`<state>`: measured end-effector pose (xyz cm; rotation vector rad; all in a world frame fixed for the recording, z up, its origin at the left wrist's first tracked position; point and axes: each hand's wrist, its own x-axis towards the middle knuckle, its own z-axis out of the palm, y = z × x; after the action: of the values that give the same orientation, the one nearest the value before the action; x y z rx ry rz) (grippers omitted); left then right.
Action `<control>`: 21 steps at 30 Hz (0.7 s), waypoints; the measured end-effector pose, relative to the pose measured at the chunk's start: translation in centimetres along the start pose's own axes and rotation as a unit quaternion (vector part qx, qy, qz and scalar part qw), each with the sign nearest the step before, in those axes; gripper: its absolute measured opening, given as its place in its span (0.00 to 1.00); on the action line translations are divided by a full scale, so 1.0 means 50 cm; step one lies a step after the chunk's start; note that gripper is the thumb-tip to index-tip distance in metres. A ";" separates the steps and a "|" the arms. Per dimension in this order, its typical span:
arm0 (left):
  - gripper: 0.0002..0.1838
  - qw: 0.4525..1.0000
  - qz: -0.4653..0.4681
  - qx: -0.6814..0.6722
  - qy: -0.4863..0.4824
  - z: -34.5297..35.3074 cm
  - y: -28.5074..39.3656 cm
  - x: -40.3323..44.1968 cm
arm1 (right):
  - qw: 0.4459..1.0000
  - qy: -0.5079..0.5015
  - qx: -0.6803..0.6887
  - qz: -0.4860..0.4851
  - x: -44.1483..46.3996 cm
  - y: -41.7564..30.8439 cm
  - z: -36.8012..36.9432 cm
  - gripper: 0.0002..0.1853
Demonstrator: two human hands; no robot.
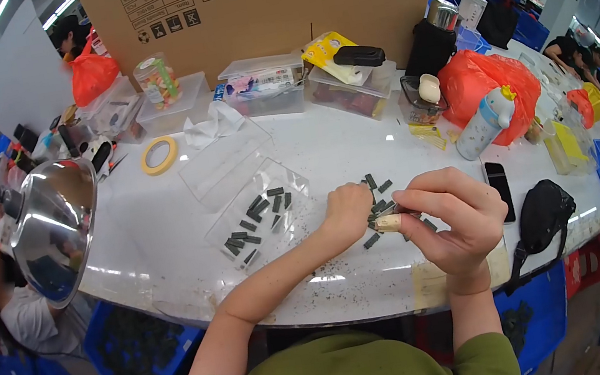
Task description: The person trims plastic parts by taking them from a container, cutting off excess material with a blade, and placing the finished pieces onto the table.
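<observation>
My left hand [351,215] is curled closed over the table, at the left edge of a loose pile of small dark grey-green blocks [383,186]. Its fingertips are turned away, so whatever they hold is hidden. Just to the right, my right hand [459,214] is closed in a pinch, with beige tape wrapped round one fingertip. A small thin thing [397,209] shows at that pinch, too small to name. More of the same blocks lie in a clear plastic tray [291,179] to the left of my hands.
A roll of yellow tape [159,156], a tissue [215,125] and clear plastic boxes [268,101] stand farther back, before a large cardboard box [259,15]. At right are a phone [499,191], a black pouch [543,217] and a bottle [485,125]. A metal lamp shade [61,223] hangs at left.
</observation>
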<state>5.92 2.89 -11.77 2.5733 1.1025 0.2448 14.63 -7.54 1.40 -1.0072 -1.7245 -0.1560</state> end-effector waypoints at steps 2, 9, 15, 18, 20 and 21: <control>0.03 1.000 -0.013 -0.025 -0.004 0.033 -0.009 0.003 | 1.000 0.005 0.000 0.008 -0.002 0.003 0.000 0.11; 0.02 0.998 0.042 -0.038 0.012 0.078 -0.017 -0.005 | 1.000 0.009 -0.016 -0.018 -0.001 0.018 -0.011 0.09; 0.03 0.998 0.066 -0.004 0.001 0.057 -0.022 -0.002 | 0.999 0.028 -0.028 -0.014 0.000 0.016 -0.014 0.09; 0.03 0.998 0.054 0.030 -0.020 0.025 -0.021 -0.001 | 0.999 0.025 -0.033 -0.011 0.004 0.012 -0.017 0.09; 0.03 0.998 0.040 0.015 -0.043 -0.003 -0.018 -0.008 | 0.999 0.024 -0.033 0.004 0.003 0.010 -0.019 0.09; 0.04 0.998 0.033 0.007 -0.055 -0.020 -0.016 -0.013 | 0.999 0.023 -0.033 0.013 0.002 0.009 -0.020 0.09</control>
<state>4.68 3.16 -11.15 2.6047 0.9840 0.1094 15.66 -7.78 1.73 -1.0665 -1.6731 -0.2200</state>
